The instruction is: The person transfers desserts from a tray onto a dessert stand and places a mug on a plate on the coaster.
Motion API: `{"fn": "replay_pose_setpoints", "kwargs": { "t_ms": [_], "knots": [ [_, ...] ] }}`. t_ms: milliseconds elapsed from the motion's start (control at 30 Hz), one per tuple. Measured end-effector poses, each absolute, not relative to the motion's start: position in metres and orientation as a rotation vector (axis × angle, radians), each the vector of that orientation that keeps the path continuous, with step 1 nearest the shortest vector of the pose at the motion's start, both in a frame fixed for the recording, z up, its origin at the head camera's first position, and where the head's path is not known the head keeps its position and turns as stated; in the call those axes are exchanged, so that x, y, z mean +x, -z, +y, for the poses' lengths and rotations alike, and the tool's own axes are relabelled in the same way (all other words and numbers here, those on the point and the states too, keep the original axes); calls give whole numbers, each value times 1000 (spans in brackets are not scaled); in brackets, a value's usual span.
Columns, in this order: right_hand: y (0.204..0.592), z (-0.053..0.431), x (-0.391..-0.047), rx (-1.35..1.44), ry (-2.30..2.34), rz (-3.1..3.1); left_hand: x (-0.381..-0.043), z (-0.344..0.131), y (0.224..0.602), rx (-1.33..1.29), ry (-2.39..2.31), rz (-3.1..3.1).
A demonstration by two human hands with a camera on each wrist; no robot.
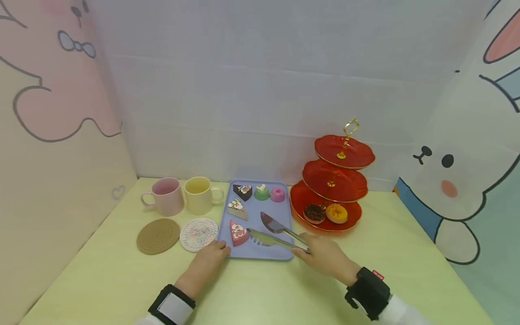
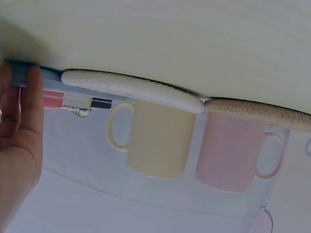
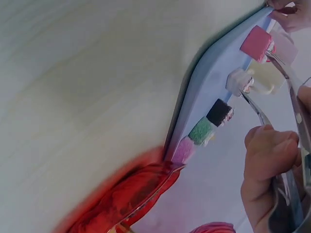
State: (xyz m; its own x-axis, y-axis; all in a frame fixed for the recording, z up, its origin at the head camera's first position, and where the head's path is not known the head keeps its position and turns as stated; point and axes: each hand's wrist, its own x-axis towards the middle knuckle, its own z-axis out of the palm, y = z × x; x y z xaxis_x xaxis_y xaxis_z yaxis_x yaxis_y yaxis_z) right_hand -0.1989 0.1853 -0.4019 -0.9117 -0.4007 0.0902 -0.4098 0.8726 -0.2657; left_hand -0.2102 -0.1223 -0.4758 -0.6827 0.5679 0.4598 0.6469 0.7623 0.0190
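At the near left corner of the blue tray (image 1: 255, 222), my left hand (image 1: 208, 262) grips the rim; in the left wrist view its fingers (image 2: 34, 99) pinch the edge. My right hand (image 1: 325, 256) holds metal serving tongs (image 1: 270, 223), with their two arms spread apart over the tray. One tip is close beside a pink cake slice (image 1: 239, 233). Behind that slice lies a white cake slice (image 1: 238, 209). A dark chocolate slice (image 1: 243, 192), a green cake (image 1: 262, 193) and a small pink ring cake (image 1: 277, 195) line the tray's far end.
Right of the tray stands a red three-tier stand (image 1: 335, 180), bearing a chocolate doughnut (image 1: 314, 214) and a yellow doughnut (image 1: 336, 213) on its lowest plate. To the left are a pink mug (image 1: 167, 197), a yellow mug (image 1: 198, 197), a tan coaster (image 1: 158, 236) and a white coaster (image 1: 198, 234).
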Motion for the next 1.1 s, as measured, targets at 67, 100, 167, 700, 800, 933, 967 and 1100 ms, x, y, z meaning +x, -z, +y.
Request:
{"fn": "replay_pose_setpoints", "kwargs": {
  "t_ms": [67,100,167,700,800,933,967,1100],
  "knots": [
    [404,177,-201,694,-428,-3022,-211,-123,476,-919,240,-2530],
    [406,174,-201,715,-424,-3027,-211,-123,476,-918,234,-2532],
    [407,168,-202,742,-416,-3038,-211,-123,477,-917,234,-2538],
    [417,140,-208,769,-292,-3012,-212,-123,476,-902,193,-2549],
    [416,141,-208,775,-287,-3002,-212,-122,476,-902,191,-2558],
    [416,141,-208,786,-273,-2997,-211,-122,476,-908,195,-2565],
    [416,141,-208,790,-266,-2993,-211,-122,476,-910,195,-2563],
    [417,141,-208,798,-254,-2976,-211,-122,474,-913,195,-2549]
  ]
}}
